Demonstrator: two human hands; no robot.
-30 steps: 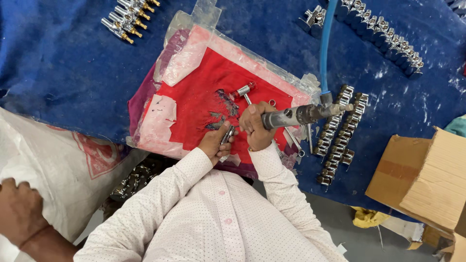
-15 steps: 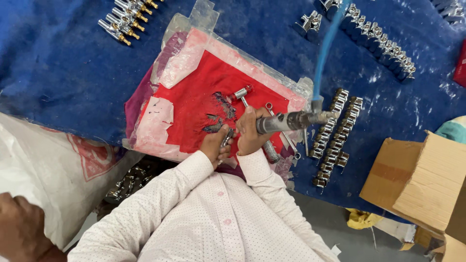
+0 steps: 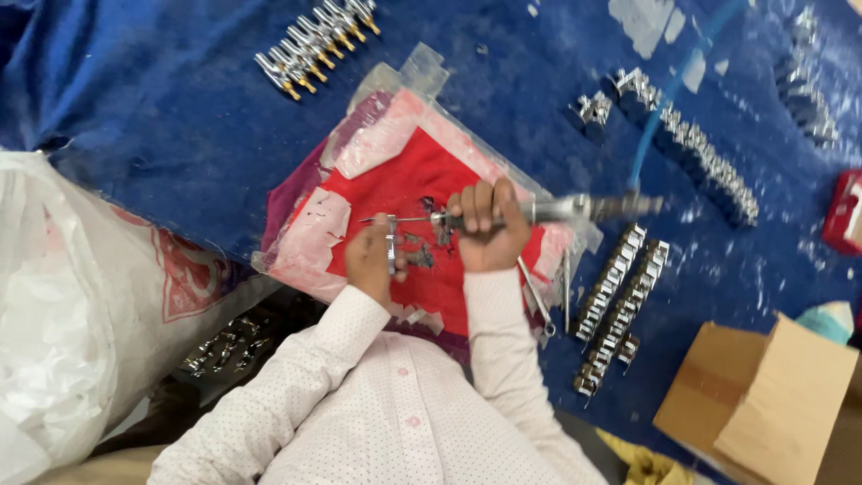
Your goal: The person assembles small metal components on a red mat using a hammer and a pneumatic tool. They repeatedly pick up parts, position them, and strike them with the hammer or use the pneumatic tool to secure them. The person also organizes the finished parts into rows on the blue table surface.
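My right hand (image 3: 489, 232) grips a slim metal air-driven driver (image 3: 575, 210) lying level, its thin bit pointing left. A blue hose (image 3: 660, 117) runs from the tool's rear up the table. My left hand (image 3: 370, 262) holds a small chrome fitting (image 3: 391, 244) upright, with the bit tip touching its upper end. Both hands work over a red cloth pad (image 3: 395, 184) patched with pale tape, where a few small dark metal parts (image 3: 422, 259) lie.
A blue cloth (image 3: 162, 117) covers the table. Rows of chrome fittings lie at top left (image 3: 310, 45), upper right (image 3: 691, 144) and right of the pad (image 3: 620, 301). A cardboard box (image 3: 763, 395) stands at lower right, a white sack (image 3: 72, 305) at left.
The driver has swung level and my right hand has shifted left along it. My left hand has lifted a chrome fitting to the bit. The view has drifted, and another person's hand at lower left is gone.
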